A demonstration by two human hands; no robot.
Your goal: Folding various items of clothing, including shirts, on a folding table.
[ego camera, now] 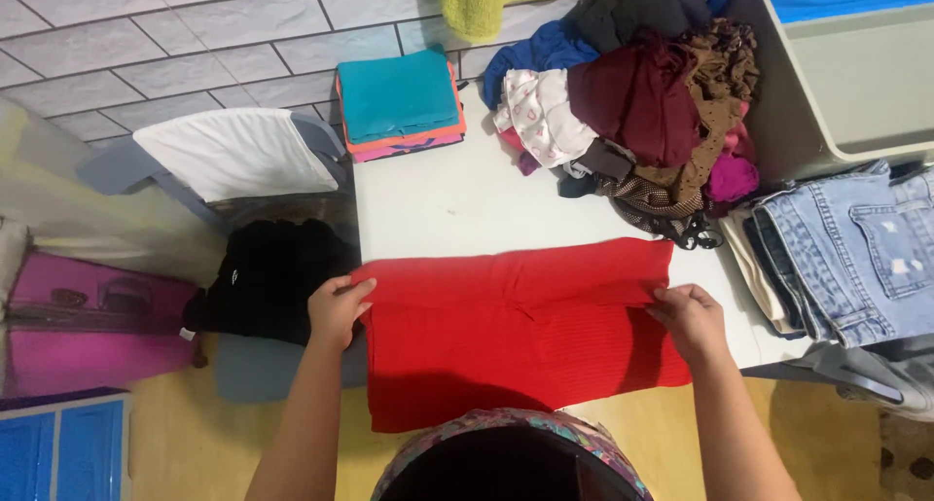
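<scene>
Red ribbed knit garment (516,331) lies flat across near edge of white tabletop (438,209), hem hanging over. Left hand (338,309) pinches its left edge at 9 o'clock, fingers closed on cloth; right hand (689,318) pinches folded top edge at 3 o'clock. At 12: folded teal-and-pink stack (399,102); at 1: loose heap of mixed clothes (642,112); at 3: folded blue jeans (856,248). Grey tiled wall (146,44) behind, yellowish floor (185,443) below, black garment on grey chair (268,277) at 9.

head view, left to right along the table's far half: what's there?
Folded stack, teal on top → heap of loose clothes → folded jeans. Nearer, left hand and right hand pinch the red garment's fold.
</scene>
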